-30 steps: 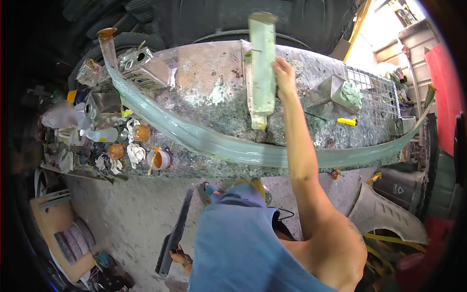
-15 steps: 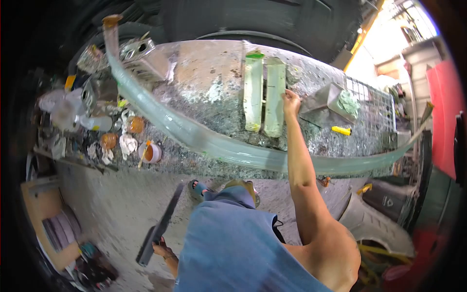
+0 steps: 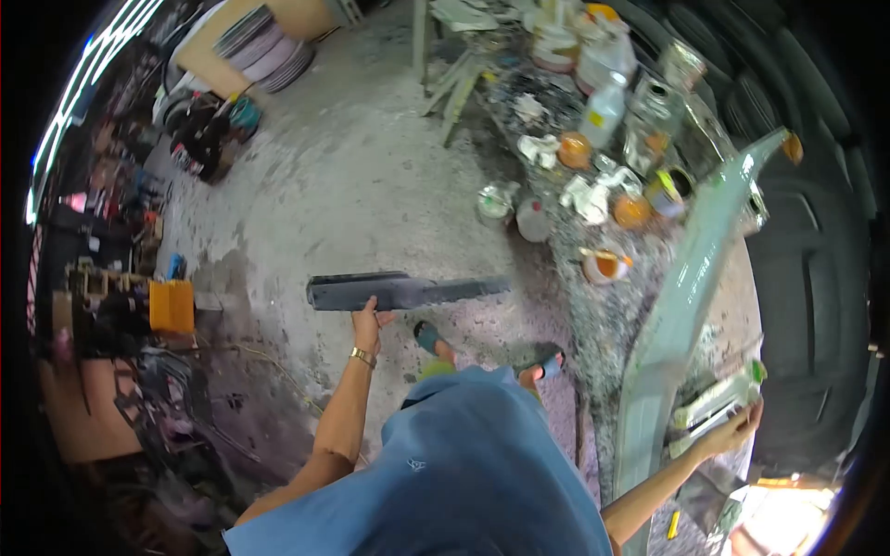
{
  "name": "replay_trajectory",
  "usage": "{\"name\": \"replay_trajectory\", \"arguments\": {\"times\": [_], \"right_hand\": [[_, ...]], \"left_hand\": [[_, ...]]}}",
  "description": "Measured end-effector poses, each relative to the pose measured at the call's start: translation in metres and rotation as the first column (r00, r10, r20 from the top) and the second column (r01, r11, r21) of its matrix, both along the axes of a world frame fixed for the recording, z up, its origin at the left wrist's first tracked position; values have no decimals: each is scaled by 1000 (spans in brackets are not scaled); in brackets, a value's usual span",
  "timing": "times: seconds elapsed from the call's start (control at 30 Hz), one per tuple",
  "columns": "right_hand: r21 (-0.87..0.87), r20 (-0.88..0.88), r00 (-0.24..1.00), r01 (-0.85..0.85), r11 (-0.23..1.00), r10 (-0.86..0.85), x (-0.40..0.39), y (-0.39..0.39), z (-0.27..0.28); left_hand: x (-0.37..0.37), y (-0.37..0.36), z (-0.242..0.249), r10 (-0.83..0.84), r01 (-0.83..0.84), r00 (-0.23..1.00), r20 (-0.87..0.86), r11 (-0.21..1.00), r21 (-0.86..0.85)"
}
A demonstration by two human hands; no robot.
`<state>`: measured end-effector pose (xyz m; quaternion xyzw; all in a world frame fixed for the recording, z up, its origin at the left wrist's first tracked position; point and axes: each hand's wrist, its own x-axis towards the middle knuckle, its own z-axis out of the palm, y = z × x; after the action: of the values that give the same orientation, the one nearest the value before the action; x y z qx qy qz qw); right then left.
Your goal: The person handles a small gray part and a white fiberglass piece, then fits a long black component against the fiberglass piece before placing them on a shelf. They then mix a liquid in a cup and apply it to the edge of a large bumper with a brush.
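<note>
Held in my left hand (image 3: pixel 368 326) is a long dark grey trim panel (image 3: pixel 399 292), wide at one end and narrowing to a thin strip, lying level above the floor. My fingers close on its lower edge near the wide end. At the right, my right hand (image 3: pixel 731 434) reaches over the bench to two pale green, box-like strips (image 3: pixel 709 400) lying side by side. Its fingers are bent against the nearer strip's edge. A long, curved, glossy pale green bumper-like piece (image 3: pixel 672 320) runs along the bench between me and the strips.
On the bench (image 3: pixel 593 320) stand a cup with orange-brown contents (image 3: pixel 607 266), orange jars (image 3: pixel 632 211), a plastic bottle (image 3: pixel 604 111), metal cans and crumpled paper. A dark vehicle panel (image 3: pixel 797 306) stands behind it. Clutter and a yellow box (image 3: pixel 171 306) lie at the left.
The view has swung left, toward the floor. My left hand has brought the trim panel up and turned it crosswise in front of me. My right hand stays at the pale strips.
</note>
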<state>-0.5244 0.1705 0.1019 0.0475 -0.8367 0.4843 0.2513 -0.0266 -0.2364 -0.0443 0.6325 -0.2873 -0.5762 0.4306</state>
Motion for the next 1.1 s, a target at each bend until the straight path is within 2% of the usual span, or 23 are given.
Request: {"name": "replay_trajectory", "arguments": {"times": [0.03,0.07,0.13,0.17,0.2,0.27,0.3,0.33,0.4,0.47,0.53,0.57,0.6,0.63,0.67,0.7,0.73,0.77,0.8,0.87,0.93,1.0,1.1], "right_hand": [[40,19,992,-125,991,124,18,-45,2],[9,73,966,-250,968,249,42,-98,2],[-33,205,820,-540,841,534,106,-196,-4],[-38,255,713,-667,744,653,140,-247,-9],[13,230,599,-790,613,767,180,-295,-15],[82,242,309,-951,298,920,267,-381,-2],[87,269,151,-987,132,951,309,-417,7],[89,376,64,-996,33,924,340,-445,9],[13,466,-74,-996,-91,882,376,-492,-24],[57,418,-166,-976,-209,893,392,-525,-67],[94,497,-187,-959,-267,847,375,-543,-158],[-19,604,-229,-962,-273,763,350,-541,-219],[-156,781,-273,-956,-249,561,348,-540,-215],[-445,683,-440,-883,-145,583,311,-524,-304],[-567,678,-494,-823,-39,544,307,-507,-306],[-488,827,-478,-872,-44,296,221,-477,-418],[-416,644,-556,-831,-369,525,213,-454,-446],[-202,955,-215,-976,-83,204,245,-457,-390],[-113,992,-112,-993,22,60,265,-474,-370],[-68,998,-68,-993,102,-3,294,-538,-353],[-56,998,-55,-987,148,9,316,-624,-346],[-62,997,-51,-975,214,58,341,-723,-350],[-130,974,-73,-955,268,213,408,-911,-380]], "left_hand": [[13,-7,-1,-22,21,1000,11,998,61],[27,-15,-2,-46,43,999,19,992,122],[50,-27,0,-11,12,1000,-13,998,56],[61,-41,1,2,-2,1000,-29,1000,-1],[80,-54,-5,47,-48,997,-57,999,-10],[123,-76,-28,-36,36,999,-1,999,-29],[143,-87,-37,-19,23,996,82,999,-46],[163,-95,-36,32,-28,997,74,998,-55],[201,-113,-34,-58,86,975,215,988,-128],[239,-126,-45,1,35,966,257,990,-136],[277,-143,-56,31,12,933,358,993,-118],[292,-150,-50,65,-34,920,387,996,-85],[311,-157,-48,125,-95,913,389,991,-94],[329,-166,-47,135,-89,872,471,989,-118],[344,-177,-46,135,-71,825,548,988,-136],[360,-188,-39,131,-99,816,563,991,-88],[377,-201,-37,162,-125,810,563,987,-102],[393,-213,-36,148,-142,814,562,988,-54],[410,-226,-37,135,-160,815,563,987,-5],[446,-250,-47,73,-153,738,671,986,62],[479,-275,-53,74,-172,732,677,982,79],[503,-306,-29,-26,-253,732,681,918,307],[560,-345,-57,48,-302,688,725,927,224]]}}
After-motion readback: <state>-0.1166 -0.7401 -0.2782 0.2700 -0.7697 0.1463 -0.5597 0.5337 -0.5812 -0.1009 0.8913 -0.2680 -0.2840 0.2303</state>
